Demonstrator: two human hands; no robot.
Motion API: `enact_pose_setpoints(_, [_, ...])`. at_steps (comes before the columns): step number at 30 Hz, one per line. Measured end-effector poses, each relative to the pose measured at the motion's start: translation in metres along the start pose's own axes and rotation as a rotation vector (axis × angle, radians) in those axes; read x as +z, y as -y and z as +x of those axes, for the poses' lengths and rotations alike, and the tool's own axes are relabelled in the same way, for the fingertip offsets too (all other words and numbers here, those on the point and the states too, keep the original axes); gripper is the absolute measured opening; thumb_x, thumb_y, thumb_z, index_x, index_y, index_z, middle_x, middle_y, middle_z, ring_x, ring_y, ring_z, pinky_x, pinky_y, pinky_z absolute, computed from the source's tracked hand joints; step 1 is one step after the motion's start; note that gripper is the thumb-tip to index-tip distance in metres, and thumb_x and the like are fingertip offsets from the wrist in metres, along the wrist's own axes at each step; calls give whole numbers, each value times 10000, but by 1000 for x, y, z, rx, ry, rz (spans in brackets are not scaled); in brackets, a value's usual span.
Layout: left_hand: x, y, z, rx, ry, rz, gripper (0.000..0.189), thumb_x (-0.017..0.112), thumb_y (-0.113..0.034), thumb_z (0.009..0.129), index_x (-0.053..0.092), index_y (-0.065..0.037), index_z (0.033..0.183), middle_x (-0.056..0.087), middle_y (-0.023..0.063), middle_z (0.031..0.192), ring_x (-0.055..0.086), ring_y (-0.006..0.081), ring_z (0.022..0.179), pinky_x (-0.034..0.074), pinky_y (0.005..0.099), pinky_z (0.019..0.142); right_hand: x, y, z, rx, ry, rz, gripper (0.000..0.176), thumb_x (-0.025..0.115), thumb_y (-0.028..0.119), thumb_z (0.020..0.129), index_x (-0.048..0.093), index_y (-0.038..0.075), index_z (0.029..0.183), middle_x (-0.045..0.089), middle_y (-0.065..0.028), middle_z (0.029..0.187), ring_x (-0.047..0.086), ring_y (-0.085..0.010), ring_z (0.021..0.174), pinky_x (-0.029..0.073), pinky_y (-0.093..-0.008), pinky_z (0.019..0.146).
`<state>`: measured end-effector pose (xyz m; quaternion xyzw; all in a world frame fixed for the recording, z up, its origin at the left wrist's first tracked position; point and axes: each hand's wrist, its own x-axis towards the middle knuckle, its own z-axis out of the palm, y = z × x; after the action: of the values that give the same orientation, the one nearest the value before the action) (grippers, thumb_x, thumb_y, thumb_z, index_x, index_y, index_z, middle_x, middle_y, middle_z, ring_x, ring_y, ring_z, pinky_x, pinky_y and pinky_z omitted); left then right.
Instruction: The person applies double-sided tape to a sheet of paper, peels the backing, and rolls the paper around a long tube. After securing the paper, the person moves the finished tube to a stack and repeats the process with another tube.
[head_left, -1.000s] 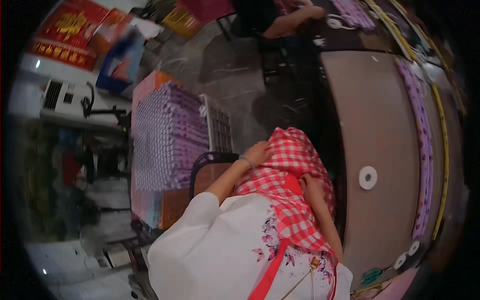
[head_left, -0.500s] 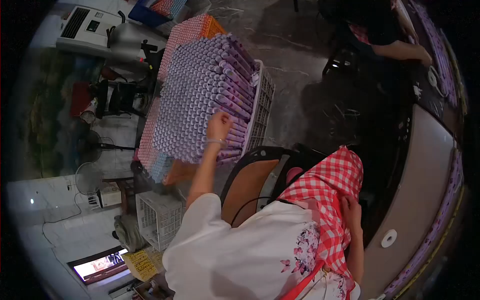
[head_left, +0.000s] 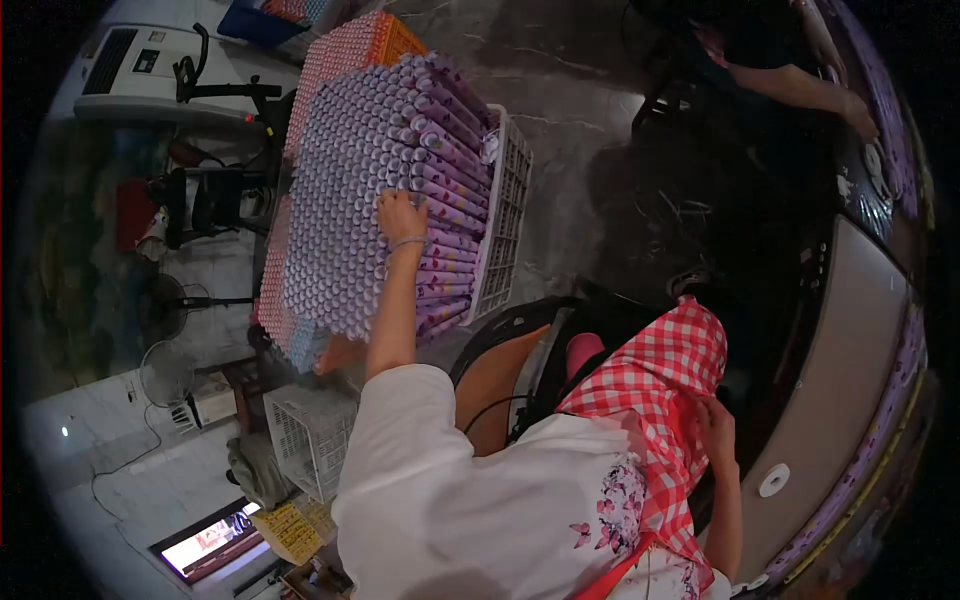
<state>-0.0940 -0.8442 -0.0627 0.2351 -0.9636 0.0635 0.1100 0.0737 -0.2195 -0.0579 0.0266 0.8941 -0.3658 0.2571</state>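
Observation:
My left hand (head_left: 402, 213) reaches onto a big stack of purple patterned tubes (head_left: 455, 182), its fingers curled at the tube ends near the stack's right edge. It looks closed on one tube's end, though the fingertips are partly hidden. The tubes lie packed in a white plastic crate (head_left: 508, 200), their round pale ends facing me. On my lap, my right hand (head_left: 716, 432) rests against the red-and-white checked apron (head_left: 660, 355), fingers loosely bent and apart, with nothing visible in them.
Pink-ended tubes (head_left: 335, 50) in an orange crate (head_left: 398, 40) stand behind the stack. A chair (head_left: 505, 385) is beside me. At right is a long table (head_left: 840, 370) with a white tape roll (head_left: 773, 480). A co-worker's arm (head_left: 800, 90) reaches to that table. A white crate (head_left: 310, 430) stands left.
My left hand has moved from just above the tubes onto their ends, further up the stack. The view has shifted slightly. My right hand stays at the apron.

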Motion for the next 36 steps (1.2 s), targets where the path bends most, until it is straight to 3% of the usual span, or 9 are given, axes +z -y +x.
enact_pose_setpoints(2, [9,-1,1,-40,47,4,330,814,-321,673,699,-66,848,591,134,1015,535,324,1054,473,439,877,0,-8,-3,37,-25,31,171,550,122,931,632,-14,998,644,-166,801,646,-242,744,484,-323,668])
enact_pose_setpoints(6, [39,3,3,-116,85,17,344,787,-389,698,729,-86,851,608,136,1027,534,336,1071,471,477,872,-2,0,-12,34,-85,81,169,555,116,927,631,-15,999,627,-150,778,623,-207,707,474,-309,651])
enact_pose_setpoints(8, [54,12,5,-66,47,63,300,737,-370,762,739,-101,896,610,132,1028,545,340,1054,480,489,844,-4,0,-16,72,-20,96,175,567,117,924,639,-5,1026,659,-203,926,647,-352,823,497,-387,682])
enact_pose_setpoints(12, [36,-12,1,-134,86,165,275,690,-338,810,739,-89,917,624,130,996,571,334,1017,500,482,794,0,-5,-19,79,-66,126,178,572,124,919,639,3,1032,660,-202,934,643,-364,834,497,-385,687])
enact_pose_setpoints(18, [69,16,6,-11,-91,277,240,697,-300,803,749,-67,779,683,145,811,645,332,676,511,444,600,-1,-2,-29,64,-156,118,216,589,163,896,644,27,1054,658,-201,981,632,-381,897,501,-426,739])
enact_pose_setpoints(21, [58,26,-4,-2,-226,315,314,622,-278,857,717,-1,745,667,205,825,643,329,742,510,456,650,-5,0,-36,100,-199,135,229,586,173,892,643,37,1066,658,-193,999,626,-378,921,500,-436,777])
enact_pose_setpoints(22, [52,39,2,-23,-92,287,333,574,-293,887,711,4,825,656,217,873,638,330,801,505,447,681,-5,1,-37,91,-186,165,234,582,178,893,642,40,1072,659,-189,1005,623,-376,934,498,-438,795])
enact_pose_setpoints(24, [-24,-36,-1,-113,86,236,311,564,-268,927,691,15,901,649,214,903,631,337,807,497,425,666,-7,-1,-39,87,-208,179,236,575,183,897,641,39,1072,659,-186,1012,622,-372,946,497,-436,801])
enact_pose_setpoints(36, [-236,-30,18,368,-176,-12,269,589,-223,922,640,39,893,614,196,958,596,329,833,486,383,749,-27,23,-21,-102,-290,246,245,541,222,926,618,87,1115,653,-172,1059,628,-356,979,503,-438,823])
